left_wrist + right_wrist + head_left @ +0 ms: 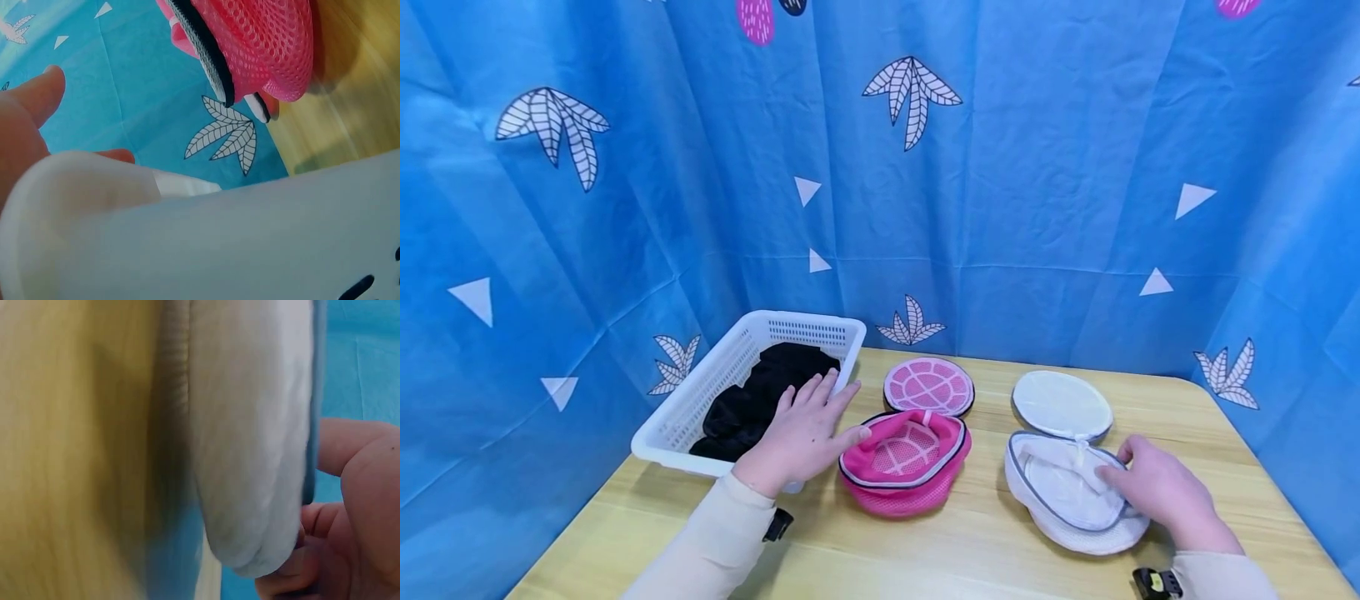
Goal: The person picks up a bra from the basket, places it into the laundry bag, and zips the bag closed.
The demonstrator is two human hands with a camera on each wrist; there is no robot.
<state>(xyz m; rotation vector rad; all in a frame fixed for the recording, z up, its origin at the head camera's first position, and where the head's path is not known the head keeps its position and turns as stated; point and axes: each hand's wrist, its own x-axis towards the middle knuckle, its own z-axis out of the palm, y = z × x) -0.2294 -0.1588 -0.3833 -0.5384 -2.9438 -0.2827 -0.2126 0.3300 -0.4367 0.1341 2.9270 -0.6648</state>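
In the head view my left hand (797, 437) is stretched out, fingers spread, over the right side of a white plastic basket (647, 435). Black cloth (741, 412) lies bunched inside the basket. Just right of that hand's thumb sits a pink mesh laundry bag (904, 500), its round lid (928, 386) folded back behind it. My right hand (1172, 487) pinches the right rim of a white mesh laundry bag (1067, 527), thumb inside the mouth. In the right wrist view its fingers (290, 575) curl at the bag's edge. The white bag's lid (1062, 403) lies back behind it.
Everything stands on a light wooden table (977, 550). A blue patterned curtain (1037, 208) hangs behind it and along both sides. The basket's wall (219, 250) fills the lower left wrist view, close beside the left hand.
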